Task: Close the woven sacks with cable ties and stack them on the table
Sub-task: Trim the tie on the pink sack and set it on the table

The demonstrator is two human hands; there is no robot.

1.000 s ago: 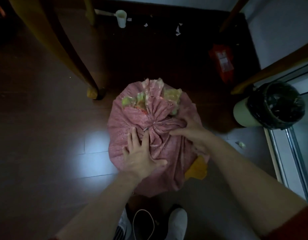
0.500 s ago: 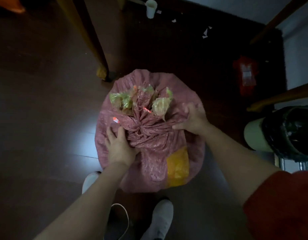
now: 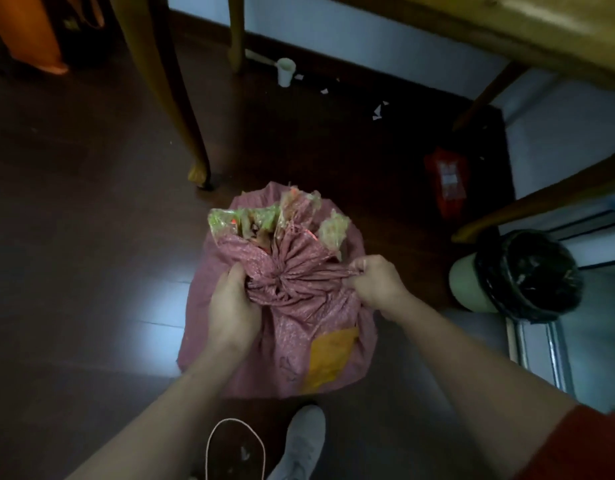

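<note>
On my monitor the woven sack [image 3: 292, 327] reads dusty pink, with a fine pale speckle running through the weave. A yellow-orange patch [image 3: 330, 358] marks it at five o'clock. At its twelve o'clock the plastic lining [image 3: 243, 220] shows clear with green tints and a few red flecks. I see the floor [image 3: 74, 237] as dark brown wood, with a pale bluish glare at nine o'clock of the sack. The bench [image 3: 507, 15] and its leg [image 3: 174, 98] are honey-yellow wood. At one o'clock lies a red packet [image 3: 446, 181] with a white label. At three o'clock stands a pale green bin [image 3: 467, 285] with a black liner [image 3: 527, 275]. The cup [image 3: 286, 71] at twelve o'clock is white, the shoe [image 3: 301, 445] at six light grey, and the sleeve [image 3: 583, 445] at five rust red.
</note>
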